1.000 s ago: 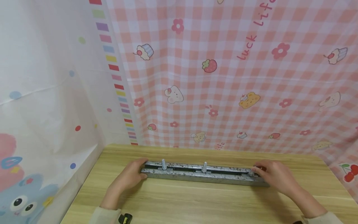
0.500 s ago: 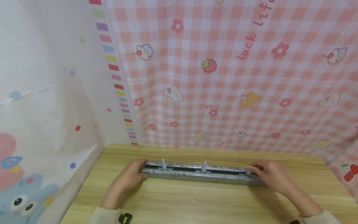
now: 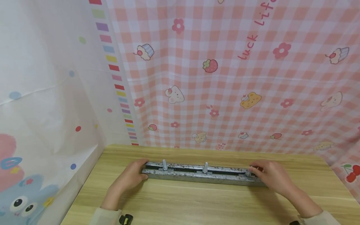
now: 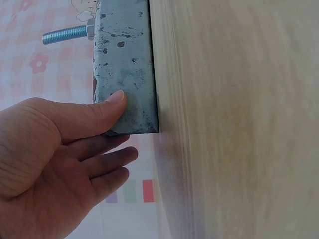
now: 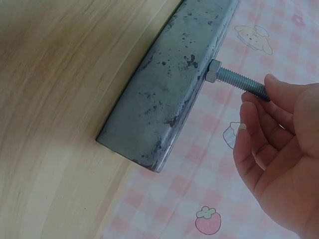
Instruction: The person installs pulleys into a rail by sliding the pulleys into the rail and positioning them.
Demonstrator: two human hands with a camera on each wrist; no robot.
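A grey, scuffed metal channel (image 3: 197, 179) with a slot along its top lies lengthwise across the table. At its left end my left hand (image 3: 130, 177) holds it, the thumb (image 4: 110, 110) laid on the near side wall and the index finger passing behind the end. My right hand (image 3: 274, 177) pinches the tip of the right-hand threaded bolt (image 5: 241, 82) between thumb and fingers. A hex nut (image 5: 213, 71) sits at that bolt's base, against the channel's top. Two more bolts, one toward the left (image 3: 164, 165) and a middle bolt (image 3: 206, 167), stand upright from the slot.
The wood-grain table (image 3: 197, 203) extends in front of the channel and to both sides. Behind it hangs a pink checked cloth (image 3: 191, 118), and a white printed cloth (image 3: 56, 93) hangs along the left.
My right hand has shifted a little to the left, and the bolt it pinches has slid left along the slot. The left hand and the other two bolts stay in place.
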